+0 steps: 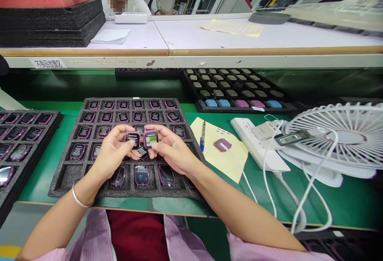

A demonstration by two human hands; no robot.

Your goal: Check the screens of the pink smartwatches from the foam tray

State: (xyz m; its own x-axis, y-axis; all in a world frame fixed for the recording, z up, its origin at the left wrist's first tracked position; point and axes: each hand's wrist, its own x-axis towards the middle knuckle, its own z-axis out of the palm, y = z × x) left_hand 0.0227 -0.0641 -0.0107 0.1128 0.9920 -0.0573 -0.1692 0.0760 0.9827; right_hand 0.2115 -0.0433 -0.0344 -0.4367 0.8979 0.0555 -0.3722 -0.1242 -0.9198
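My left hand (112,153) grips a purple smartwatch (132,139) whose dark screen shows white text. Beside it, my right hand (172,149) holds a second purple smartwatch (151,138), its screen showing green and white areas. Both hands are above a black foam tray (131,192) with rows of square compartments. Most of the visible compartments hold purple-framed watches, many lit with white text. In the front row the watches, such as this dark-screened watch (141,175), show no text. My hands and forearms hide part of the tray.
A second tray (54,127) of watches lies left. To the right are yellow paper (233,161) with a pen (202,136) and a corded purple piece (223,145), a power strip (260,149), cables and a white fan (335,137). A shelf (191,59) crosses behind; a person (137,3) sits beyond.
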